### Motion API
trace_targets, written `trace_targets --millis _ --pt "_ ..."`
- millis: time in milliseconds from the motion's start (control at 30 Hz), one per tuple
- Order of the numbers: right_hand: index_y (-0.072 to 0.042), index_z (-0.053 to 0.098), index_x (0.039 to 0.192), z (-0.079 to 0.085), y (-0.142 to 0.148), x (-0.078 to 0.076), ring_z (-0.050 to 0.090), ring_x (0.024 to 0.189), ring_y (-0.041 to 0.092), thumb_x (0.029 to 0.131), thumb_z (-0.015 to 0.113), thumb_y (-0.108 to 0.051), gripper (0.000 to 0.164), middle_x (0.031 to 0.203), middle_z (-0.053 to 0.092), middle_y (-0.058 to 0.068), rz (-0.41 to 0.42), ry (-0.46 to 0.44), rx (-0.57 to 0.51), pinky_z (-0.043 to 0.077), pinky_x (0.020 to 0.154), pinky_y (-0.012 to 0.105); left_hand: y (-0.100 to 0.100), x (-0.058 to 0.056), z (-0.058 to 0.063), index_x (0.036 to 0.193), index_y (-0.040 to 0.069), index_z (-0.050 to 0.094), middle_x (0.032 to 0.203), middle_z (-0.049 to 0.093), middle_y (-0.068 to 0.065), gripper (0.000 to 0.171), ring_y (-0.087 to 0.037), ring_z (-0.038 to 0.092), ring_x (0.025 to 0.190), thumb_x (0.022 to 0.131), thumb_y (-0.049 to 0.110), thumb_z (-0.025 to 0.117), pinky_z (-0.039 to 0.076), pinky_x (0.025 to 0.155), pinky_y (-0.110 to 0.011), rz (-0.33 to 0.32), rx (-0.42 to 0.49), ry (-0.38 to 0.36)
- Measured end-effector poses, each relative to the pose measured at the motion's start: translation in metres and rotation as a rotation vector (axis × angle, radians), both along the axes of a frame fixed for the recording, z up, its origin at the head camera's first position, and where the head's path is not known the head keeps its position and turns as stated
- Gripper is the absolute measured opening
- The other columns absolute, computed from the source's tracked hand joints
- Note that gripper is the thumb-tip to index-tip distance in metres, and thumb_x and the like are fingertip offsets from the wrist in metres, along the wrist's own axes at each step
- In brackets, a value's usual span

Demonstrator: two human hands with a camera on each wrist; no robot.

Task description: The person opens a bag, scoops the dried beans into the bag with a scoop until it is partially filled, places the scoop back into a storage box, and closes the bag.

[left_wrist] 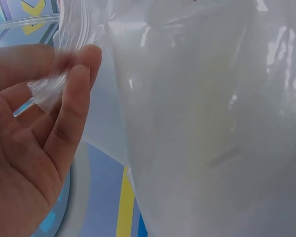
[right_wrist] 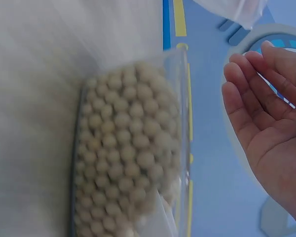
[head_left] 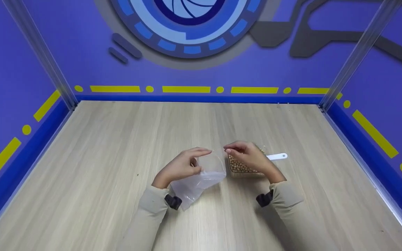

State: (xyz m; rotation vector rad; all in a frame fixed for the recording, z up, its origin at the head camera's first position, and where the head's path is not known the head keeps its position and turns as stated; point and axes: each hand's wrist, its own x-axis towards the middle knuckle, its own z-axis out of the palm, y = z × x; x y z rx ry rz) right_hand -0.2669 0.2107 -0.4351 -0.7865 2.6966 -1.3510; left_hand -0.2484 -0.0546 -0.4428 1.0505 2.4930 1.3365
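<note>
My left hand (head_left: 180, 167) pinches the gathered edge of a clear plastic bag (head_left: 197, 184) between thumb and fingers. In the left wrist view the creased edge bunches at the fingertips, while the body of the bag (left_wrist: 202, 123) spreads wide beside the hand. My right hand (head_left: 253, 158) is above a clear box (head_left: 248, 175) full of round tan beans (right_wrist: 118, 128). Its fingers bend loosely and hold nothing in the right wrist view, with the bag's corner (right_wrist: 239, 11) a little apart from them. A white handle (head_left: 278, 156) sticks out of the box on the right.
The box stands on a wood-grain table (head_left: 117, 139), just right of the bag. Blue panels (head_left: 187, 78) with yellow marks close off the back and both sides. Dark cameras (head_left: 173, 201) are strapped to both wrists.
</note>
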Motion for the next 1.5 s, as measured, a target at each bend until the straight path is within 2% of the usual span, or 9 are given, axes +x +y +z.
trace_targets --millis 167,333,633,900,1067,1233,1500 --pt "-0.001 0.069 0.114 0.002 0.015 -0.001 0.066 0.102 0.026 0.095 0.058 -0.018 0.027 0.111 0.070 0.013 0.001 0.082 0.055 0.053 0.088 0.039 0.000 0.002 -0.001 0.139 0.005 0.051 0.142 0.050 -0.014 0.060 -0.010 0.051 0.071 0.081 -0.006 0.058 0.043 0.061 -0.018 0.011 -0.001 -0.037" --pt "-0.001 0.069 0.113 0.001 0.032 -0.001 0.066 0.101 0.028 0.094 0.060 -0.016 0.026 0.110 0.069 0.014 0.000 0.160 0.097 0.054 0.087 0.041 0.000 0.004 -0.001 0.139 0.003 0.050 0.143 0.049 -0.014 0.059 -0.009 0.050 0.070 0.082 -0.005 0.059 0.043 0.060 -0.017 0.014 -0.008 -0.056" --pt "0.000 0.070 0.111 0.003 0.070 -0.006 0.065 0.099 0.030 0.090 0.063 -0.009 0.023 0.109 0.070 0.014 -0.040 0.245 0.194 0.051 0.087 0.048 -0.001 0.003 -0.002 0.141 0.005 0.047 0.147 0.044 -0.013 0.061 -0.008 0.054 0.069 0.082 -0.005 0.058 0.045 0.061 -0.017 0.015 -0.014 -0.109" --pt "0.001 0.070 0.109 0.002 0.094 -0.007 0.063 0.101 0.034 0.091 0.063 -0.008 0.022 0.107 0.070 0.015 -0.063 0.225 0.265 0.049 0.088 0.053 -0.003 0.002 -0.002 0.142 0.007 0.047 0.148 0.044 -0.012 0.061 -0.007 0.055 0.069 0.082 -0.004 0.058 0.045 0.060 -0.017 0.017 -0.015 -0.115" --pt "0.001 0.070 0.109 0.000 0.105 -0.006 0.061 0.101 0.034 0.090 0.063 -0.009 0.022 0.107 0.070 0.015 -0.063 0.205 0.319 0.049 0.087 0.053 -0.003 0.002 -0.002 0.142 0.006 0.048 0.147 0.045 -0.014 0.062 -0.007 0.052 0.067 0.082 -0.005 0.058 0.045 0.061 -0.016 0.009 -0.009 -0.093" --pt "0.002 0.069 0.109 -0.004 0.111 -0.004 0.059 0.100 0.034 0.089 0.064 -0.006 0.022 0.106 0.068 0.016 -0.042 0.206 0.353 0.050 0.085 0.052 -0.004 0.002 -0.003 0.141 0.006 0.048 0.145 0.046 -0.015 0.062 -0.008 0.049 0.064 0.081 -0.006 0.057 0.043 0.061 -0.017 0.006 0.000 -0.078" --pt "0.002 0.070 0.108 -0.010 0.114 -0.003 0.058 0.101 0.033 0.091 0.063 -0.010 0.022 0.106 0.066 0.014 0.034 0.176 0.401 0.048 0.084 0.049 -0.004 0.001 -0.005 0.143 0.008 0.046 0.147 0.044 -0.012 0.062 -0.006 0.054 0.070 0.083 -0.004 0.057 0.045 0.062 -0.017 0.006 -0.023 -0.097"
